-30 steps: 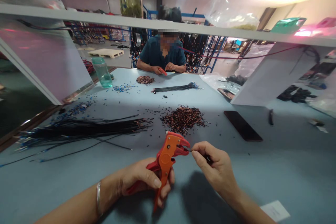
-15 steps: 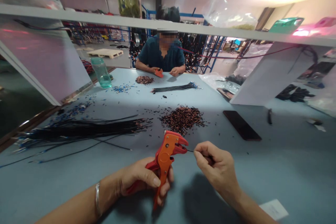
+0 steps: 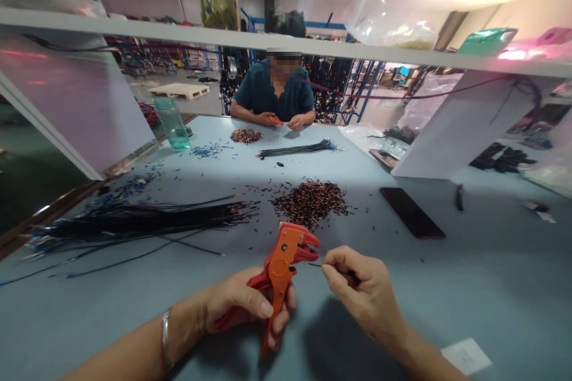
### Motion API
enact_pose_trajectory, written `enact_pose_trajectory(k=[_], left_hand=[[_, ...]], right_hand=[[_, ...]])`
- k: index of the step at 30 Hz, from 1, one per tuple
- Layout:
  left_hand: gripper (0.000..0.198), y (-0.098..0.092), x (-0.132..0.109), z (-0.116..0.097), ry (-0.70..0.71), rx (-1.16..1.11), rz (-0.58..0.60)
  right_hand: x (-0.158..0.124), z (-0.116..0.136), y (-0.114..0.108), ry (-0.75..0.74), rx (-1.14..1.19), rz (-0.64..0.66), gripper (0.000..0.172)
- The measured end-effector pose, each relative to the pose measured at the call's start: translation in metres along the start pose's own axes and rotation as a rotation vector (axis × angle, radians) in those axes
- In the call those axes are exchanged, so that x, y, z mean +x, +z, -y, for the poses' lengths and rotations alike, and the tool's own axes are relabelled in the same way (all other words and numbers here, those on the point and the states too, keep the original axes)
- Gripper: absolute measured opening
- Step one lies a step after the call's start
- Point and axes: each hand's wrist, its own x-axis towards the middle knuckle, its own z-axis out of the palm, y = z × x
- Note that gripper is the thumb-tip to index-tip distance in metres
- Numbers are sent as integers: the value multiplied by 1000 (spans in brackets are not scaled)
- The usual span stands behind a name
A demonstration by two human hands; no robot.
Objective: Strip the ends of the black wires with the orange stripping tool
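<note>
My left hand (image 3: 250, 300) is wrapped round an orange and red wire stripper (image 3: 281, 271), held upright with its jaws pointing right. Just right of the jaws, my right hand (image 3: 361, 286) pinches a thin black wire (image 3: 314, 265) between thumb and forefinger. A short end of the wire sticks out to the left, slightly below the jaws and seemingly apart from them. The rest of it is hidden by the hand. Beyond the stripper lies a heap of short black and copper-coloured pieces (image 3: 313, 202). To the left is a bundle of black wires (image 3: 152, 220) with blue ends.
A dark phone (image 3: 412, 212) lies on the right, a white paper (image 3: 466, 356) near the front. Across the table (image 3: 491, 274) a co-worker (image 3: 272, 92) holds a red tool. A green bottle (image 3: 172, 125) stands at the left. A white shelf (image 3: 313, 43) spans overhead.
My right hand has moved a little left and down. The wire's end, earlier at the jaws, now sits just below them. My left hand and the stripper stay put; the co-worker's tool has shifted slightly.
</note>
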Motion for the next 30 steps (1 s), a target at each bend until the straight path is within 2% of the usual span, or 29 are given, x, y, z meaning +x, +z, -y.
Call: enact_pose_trajectory(k=[3,10,21,30], left_hand=[[35,0,0,0,-6,6,0],[36,1,1,1,-3,-7,10],[34,6,-1,0,-8,7,-49],[21,13,2,2,14,107,-104]], right_hand=[[0,3,0,-26,0,13,22],[5,1,-5,135,48,-84,21],[3,-3,-1,94,1,-68,22],[3,-1,-1,65,-22,-73,21]])
